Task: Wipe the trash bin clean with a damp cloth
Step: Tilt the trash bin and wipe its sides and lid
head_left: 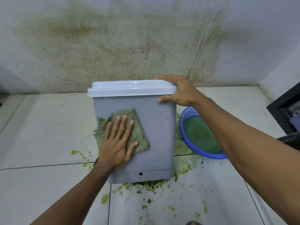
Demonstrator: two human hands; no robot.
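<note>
A grey trash bin (155, 135) with a white lid (129, 88) stands on the tiled floor, its front face toward me. A green-stained cloth (138, 127) lies flat against that face, on its left half. My left hand (117, 142) presses the cloth to the bin with straight, spread fingers. At the bin's top right corner my right hand (177, 90) grips the lid's edge, fingers over the top and thumb on the front. A few dark specks remain on the bin's lower front.
A blue basin (183, 120) holding greenish water sits on the floor right of the bin. Green splatter (151, 185) covers the tiles around the bin's base and stains the wall (113, 46) behind. A black object (285, 111) stands at the right edge.
</note>
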